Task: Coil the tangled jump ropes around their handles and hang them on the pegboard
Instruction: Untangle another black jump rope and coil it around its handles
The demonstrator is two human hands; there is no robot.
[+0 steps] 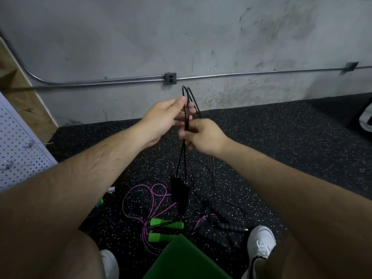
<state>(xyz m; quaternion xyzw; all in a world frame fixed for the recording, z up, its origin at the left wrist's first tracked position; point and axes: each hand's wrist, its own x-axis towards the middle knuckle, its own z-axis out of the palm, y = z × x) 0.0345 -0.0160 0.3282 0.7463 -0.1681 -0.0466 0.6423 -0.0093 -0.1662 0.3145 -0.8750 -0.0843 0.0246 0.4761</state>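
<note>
Forearms reach forward. Left hand fingers pinch the black rope at its folded loops; right hand, just below, curls round the same strands. Its black handles dangle over a pink rope on the floor; the pegboard stands at the left.

speckled black rubber floor under me. on it: pink rope, green handles, black ribbed handles alongside, my white shoes.
</note>
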